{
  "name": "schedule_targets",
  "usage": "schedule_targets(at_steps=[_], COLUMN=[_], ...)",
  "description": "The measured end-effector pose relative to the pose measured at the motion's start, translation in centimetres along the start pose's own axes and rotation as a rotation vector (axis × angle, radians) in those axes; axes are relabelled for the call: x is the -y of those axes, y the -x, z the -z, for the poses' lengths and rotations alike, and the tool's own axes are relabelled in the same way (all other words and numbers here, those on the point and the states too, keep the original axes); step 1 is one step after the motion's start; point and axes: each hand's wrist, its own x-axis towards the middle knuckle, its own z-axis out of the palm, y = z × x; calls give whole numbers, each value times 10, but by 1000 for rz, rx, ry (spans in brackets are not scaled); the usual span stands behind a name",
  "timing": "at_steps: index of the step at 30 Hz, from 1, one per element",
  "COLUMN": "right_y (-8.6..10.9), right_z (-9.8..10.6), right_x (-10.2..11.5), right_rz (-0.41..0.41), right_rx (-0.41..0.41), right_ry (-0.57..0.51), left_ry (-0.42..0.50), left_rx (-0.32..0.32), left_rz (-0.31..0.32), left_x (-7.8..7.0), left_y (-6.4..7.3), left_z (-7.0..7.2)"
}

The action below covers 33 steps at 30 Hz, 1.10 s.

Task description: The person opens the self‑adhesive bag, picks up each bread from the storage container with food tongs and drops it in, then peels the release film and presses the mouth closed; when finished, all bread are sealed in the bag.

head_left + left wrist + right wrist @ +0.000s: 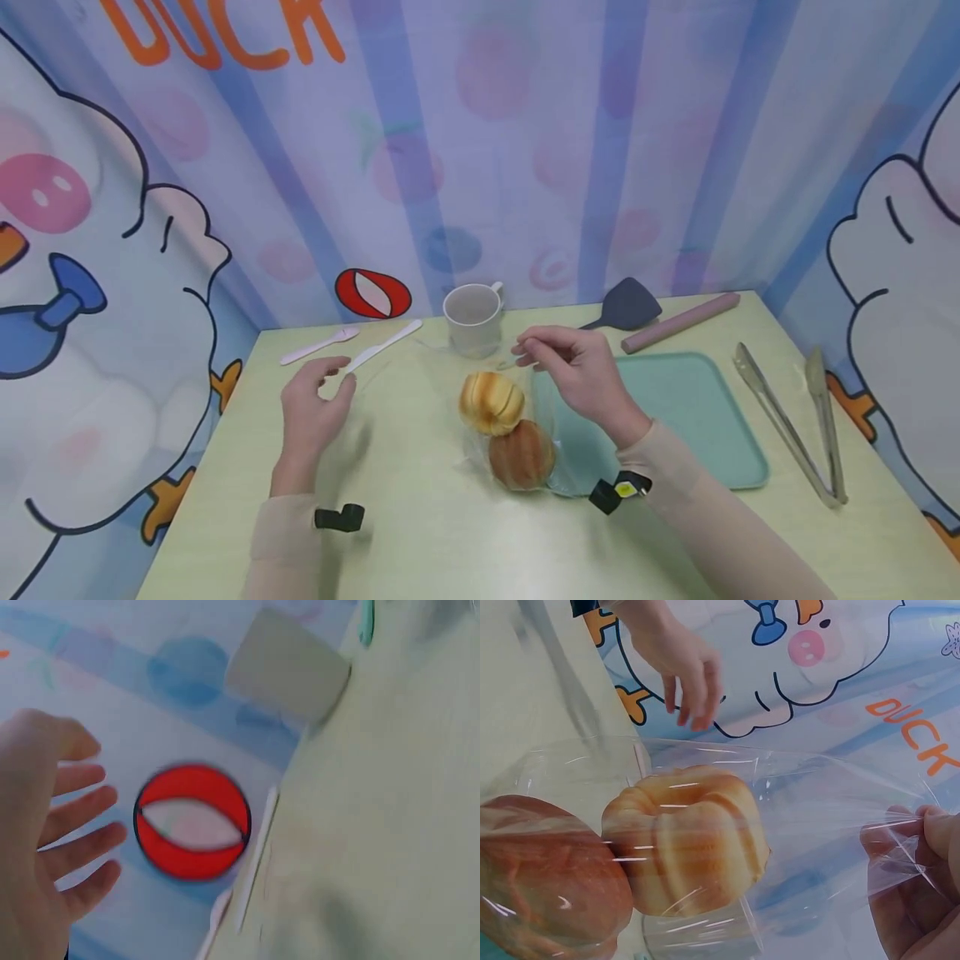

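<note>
My right hand (pixel 573 367) pinches the top edge of a clear plastic bag (pixel 817 787) between thumb and fingers. Inside the bag are two bread rolls: a pale yellow, ridged roll (pixel 690 840) on top and a browner round roll (pixel 547 877) below it. In the head view the bag hangs over the left edge of the green tray (pixel 675 375). Apart from the bag, to its left, my left hand (pixel 315 408) is held above the table with its fingers relaxed and nothing in them. A white plastic knife (pixel 397 337) lies just beyond its fingertips.
Behind the bag stands a light grey mug (pixel 472 312). A pink plastic fork (pixel 318 346) lies at the back left. At the back right are a dark spatula (pixel 632 307) and a pink rolling pin (pixel 682 322). Metal tongs (pixel 787 425) lie right of the tray.
</note>
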Motion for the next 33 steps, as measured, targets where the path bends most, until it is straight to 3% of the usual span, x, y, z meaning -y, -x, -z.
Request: schedule_targets(at_steps=[2, 6, 9, 16, 21, 26, 33], right_y=[0, 0, 1, 1, -2, -4, -6], right_z=[0, 0, 1, 3, 6, 7, 12], right_x=[0, 1, 1, 2, 3, 4, 6], right_rz=[-4, -30, -61, -154, -219, -268, -308], right_rx=[-1, 1, 6, -37, -113, -176, -157], right_ry=[1, -5, -10, -50, -110, -151, -215], left_ry=[88, 259, 392, 603, 726, 786, 846], left_rx=[84, 286, 360, 250, 219, 186, 192], left_rz=[-5, 46, 71, 124, 40, -39, -176], left_x=[-15, -41, -51, -59, -63, -71, -83], left_y=[-2, -6, -7, -3, 0, 3, 3], left_z=[-10, -33, -49, -61, -61, -58, -58])
